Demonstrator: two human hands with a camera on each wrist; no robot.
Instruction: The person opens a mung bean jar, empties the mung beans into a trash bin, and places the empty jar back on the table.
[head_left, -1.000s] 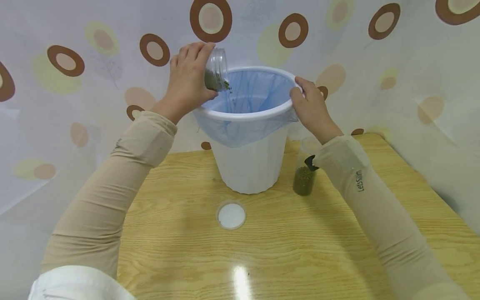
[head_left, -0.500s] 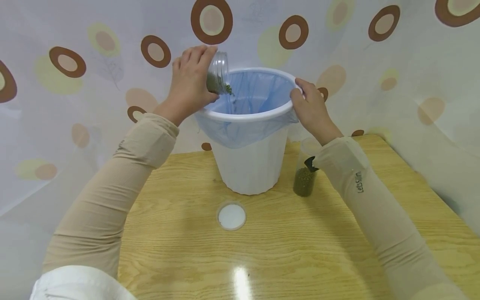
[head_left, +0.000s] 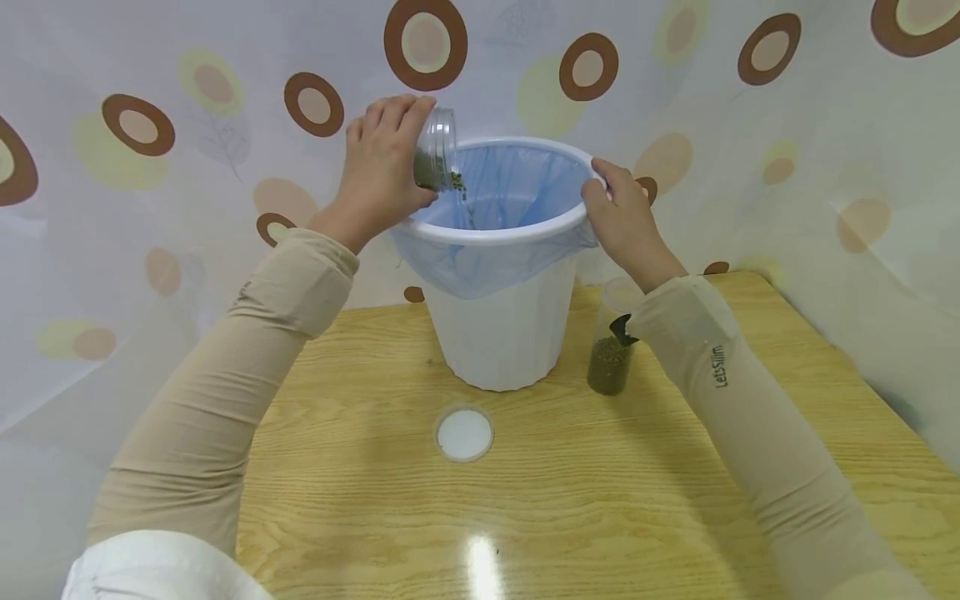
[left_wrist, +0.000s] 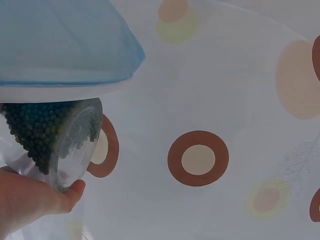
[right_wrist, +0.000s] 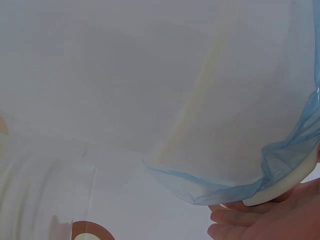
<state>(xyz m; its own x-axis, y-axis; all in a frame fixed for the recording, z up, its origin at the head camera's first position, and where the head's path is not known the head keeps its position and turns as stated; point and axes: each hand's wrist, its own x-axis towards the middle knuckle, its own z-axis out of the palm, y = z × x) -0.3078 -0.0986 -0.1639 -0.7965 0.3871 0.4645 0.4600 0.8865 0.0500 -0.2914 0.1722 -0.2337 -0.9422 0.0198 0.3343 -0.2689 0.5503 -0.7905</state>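
My left hand (head_left: 384,167) grips a clear jar (head_left: 435,150) tipped on its side over the left rim of a white bin (head_left: 498,325). Small green beans (head_left: 459,185) fall from its mouth into the blue liner bag (head_left: 525,179). Close up in the left wrist view, green beans (left_wrist: 37,127) lie inside the tilted jar (left_wrist: 75,145), with the left thumb under it. My right hand (head_left: 626,218) holds the bin's right rim; in the right wrist view its fingers (right_wrist: 240,220) lie by the rim (right_wrist: 285,185) and the blue bag (right_wrist: 220,194).
A second clear container (head_left: 609,362), partly filled with green beans, stands right of the bin, near the right sleeve. A round white lid (head_left: 464,434) lies on the wooden table (head_left: 375,500) in front of the bin. A patterned sheet (head_left: 240,50) hangs behind.
The left hand and jar have lowered slightly and shifted a little right. The falling beans form a longer stream. The right hand stays on the rim.
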